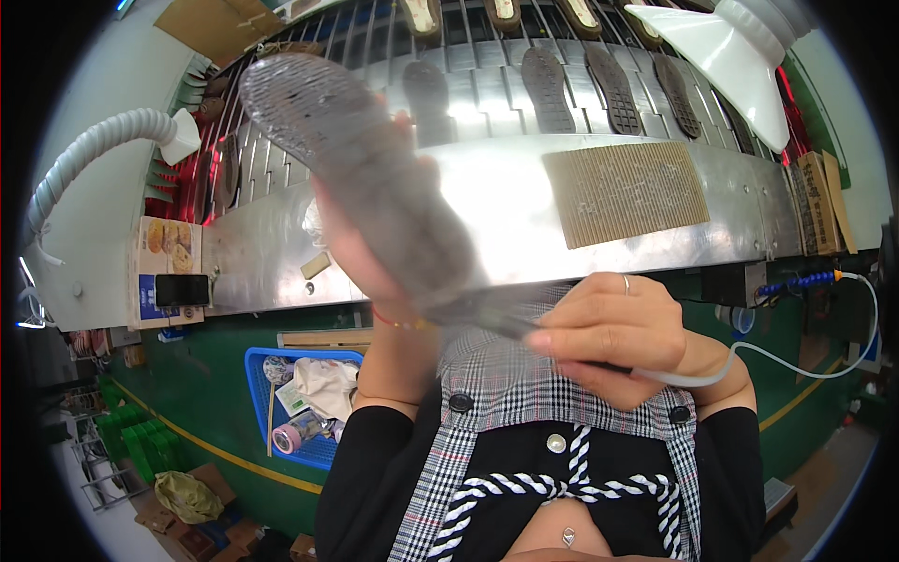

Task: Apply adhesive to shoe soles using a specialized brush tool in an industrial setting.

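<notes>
Shiny metal tabletop [506,206], with a dark shoe sole [375,159] held up across its near edge.
Left hand [348,239] is curled round the sole from beneath, fingers showing past its side; right hand [618,323] is closed on a slim dark tool [510,326] with a white cable [693,381], its end at the heel (too blurred to tell whether they touch). To the sole's right, gleaming metal separates it from a ribbed tan mat [632,194]; beyond the tabletop, more soles [548,89] lie on a slatted conveyor [487,84]. At lower left, a blue basket [251,393] on the green floor [215,375] contains a pale cloth [328,389] and a pink-ended bottle [290,437].
</notes>
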A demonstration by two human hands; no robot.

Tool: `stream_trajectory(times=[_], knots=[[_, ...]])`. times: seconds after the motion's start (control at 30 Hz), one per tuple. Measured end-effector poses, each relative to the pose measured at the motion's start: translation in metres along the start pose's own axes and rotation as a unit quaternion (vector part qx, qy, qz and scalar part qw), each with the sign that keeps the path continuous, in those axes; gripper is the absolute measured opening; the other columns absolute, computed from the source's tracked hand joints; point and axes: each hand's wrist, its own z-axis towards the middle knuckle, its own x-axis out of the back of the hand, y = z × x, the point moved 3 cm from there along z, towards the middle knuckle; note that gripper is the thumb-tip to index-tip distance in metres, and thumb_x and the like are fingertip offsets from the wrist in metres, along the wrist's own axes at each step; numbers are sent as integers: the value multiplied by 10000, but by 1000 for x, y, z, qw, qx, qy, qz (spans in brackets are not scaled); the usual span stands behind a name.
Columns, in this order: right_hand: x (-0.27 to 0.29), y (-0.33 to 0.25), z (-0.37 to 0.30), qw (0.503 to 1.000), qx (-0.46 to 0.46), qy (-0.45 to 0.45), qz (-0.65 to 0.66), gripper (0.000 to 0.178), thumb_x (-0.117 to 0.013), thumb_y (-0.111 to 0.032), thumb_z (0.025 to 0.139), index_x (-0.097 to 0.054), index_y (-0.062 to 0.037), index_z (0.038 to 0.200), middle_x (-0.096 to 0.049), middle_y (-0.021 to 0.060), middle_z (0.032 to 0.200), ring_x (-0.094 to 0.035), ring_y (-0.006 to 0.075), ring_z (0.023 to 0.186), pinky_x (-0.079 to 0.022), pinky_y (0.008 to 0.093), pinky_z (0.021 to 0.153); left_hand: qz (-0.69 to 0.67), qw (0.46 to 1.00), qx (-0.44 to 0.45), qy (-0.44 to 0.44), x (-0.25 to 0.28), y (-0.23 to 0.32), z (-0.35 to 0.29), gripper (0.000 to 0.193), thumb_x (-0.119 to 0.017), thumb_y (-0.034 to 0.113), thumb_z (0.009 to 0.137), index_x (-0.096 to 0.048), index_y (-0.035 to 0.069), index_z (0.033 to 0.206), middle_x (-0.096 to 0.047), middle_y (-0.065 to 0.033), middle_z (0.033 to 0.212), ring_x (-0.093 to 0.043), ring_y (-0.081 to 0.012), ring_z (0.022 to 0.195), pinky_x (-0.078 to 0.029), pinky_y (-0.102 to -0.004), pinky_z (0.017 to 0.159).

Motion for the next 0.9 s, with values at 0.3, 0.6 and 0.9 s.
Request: stream_trajectory(times=[0.3, 0.6, 0.9], knots=[[7, -1, 2, 999, 46, 4, -8, 336, -766, 3, 672, -758, -19, 1007, -701, 124, 860, -659, 233, 675, -534, 307, 565, 106, 982, 90, 129, 12, -5, -5, 588, -336, 459, 1061, -469, 10, 1417, -474, -242, 1409, -433, -318, 1332, -459, -414, 932], [29, 8, 7, 1000, 22, -9, -2, 298, -757, -31, 676, -778, -56, 972, -708, 124, 874, -668, 246, 693, -521, 311, 560, -201, 931, 297, 66, -1, -15, -12, 624, -332, 488, 1053, -424, 39, 1477, -433, -252, 1461, -386, -338, 1372, -438, -441, 949], [46, 13, 12, 1000, -6, -14, -2, 129, -752, -136, 765, -787, -87, 880, -729, 130, 817, -675, 237, 664, -524, 327, 590, -123, 917, 344, 160, -20, -18, -20, 777, -305, 615, 1019, -378, -9, 1477, -432, -244, 1465, -507, -358, 1203, -499, -476, 927]])
